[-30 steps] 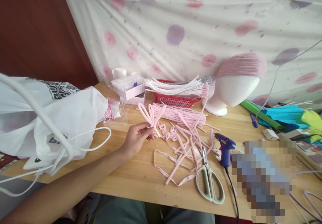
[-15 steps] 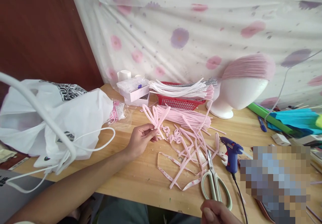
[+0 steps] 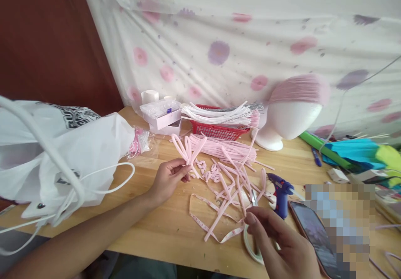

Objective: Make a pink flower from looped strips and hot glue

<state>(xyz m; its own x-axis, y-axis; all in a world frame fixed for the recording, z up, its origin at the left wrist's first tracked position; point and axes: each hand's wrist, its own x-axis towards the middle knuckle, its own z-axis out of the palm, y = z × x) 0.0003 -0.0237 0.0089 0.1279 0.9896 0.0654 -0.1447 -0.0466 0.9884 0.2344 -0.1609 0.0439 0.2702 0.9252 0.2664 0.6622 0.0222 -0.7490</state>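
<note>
In my left hand (image 3: 171, 176), thumb and fingers pinch the base of a pink pipe cleaner shape (image 3: 188, 147), whose loops fan upward. My right hand (image 3: 282, 237) hovers over the scissors (image 3: 250, 243) and hides much of their pale green handles. Its thumb and index fingertip are closed together; whether anything is between them does not show. Loose pink pipe cleaners (image 3: 230, 191) lie tangled between the hands, beside several small twisted pink pieces (image 3: 214, 172). A tape measure (image 3: 200, 222) curls across the tabletop below them.
Behind stand a red basket (image 3: 216, 132) of pipe cleaners, white boxes (image 3: 159, 114) and a foam head (image 3: 288, 120) wearing a pink cover. A blue glue gun (image 3: 282, 193) and a phone (image 3: 313, 233) lie at right. White bags (image 3: 103, 149) and cables occupy the left.
My right hand has moved up from the bottom edge to over the scissors. My left hand still holds the looped pipe cleaner shape. The view has shifted slightly right.
</note>
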